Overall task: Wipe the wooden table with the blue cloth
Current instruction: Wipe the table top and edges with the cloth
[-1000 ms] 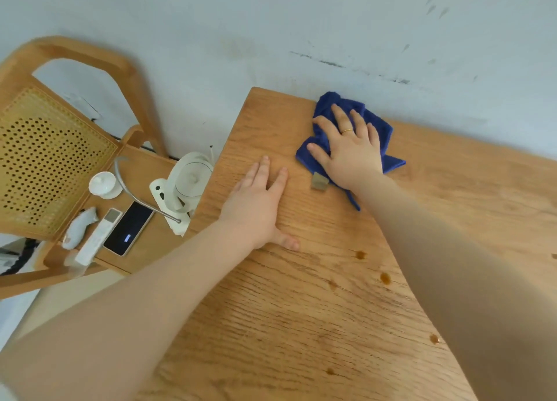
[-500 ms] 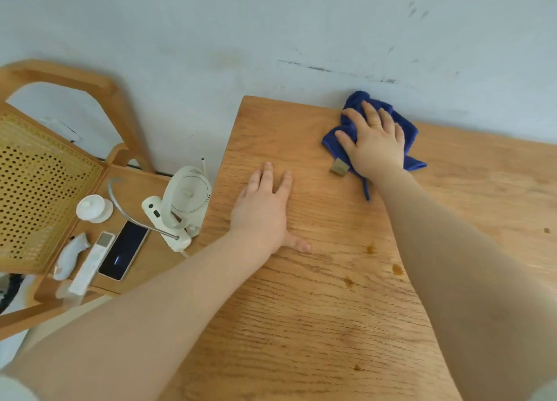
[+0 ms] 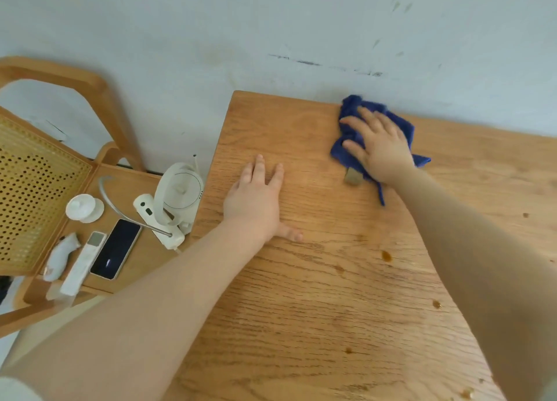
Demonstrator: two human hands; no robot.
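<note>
Oak-grained table (image 3: 346,295) set against a scuffed pale wall (image 3: 271,32).
Right hand (image 3: 380,147) presses flat on the blue cloth (image 3: 349,156) near the far edge; left hand (image 3: 256,198) rests spread, fingers straight, on bare wood. Brown spots (image 3: 386,255) dot the nearer surface.

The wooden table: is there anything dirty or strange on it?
Yes. Several small brown spots dot the wooden table nearer the person, away from the blue cloth that the right hand presses at the far edge. They look like spilled drops.
</note>
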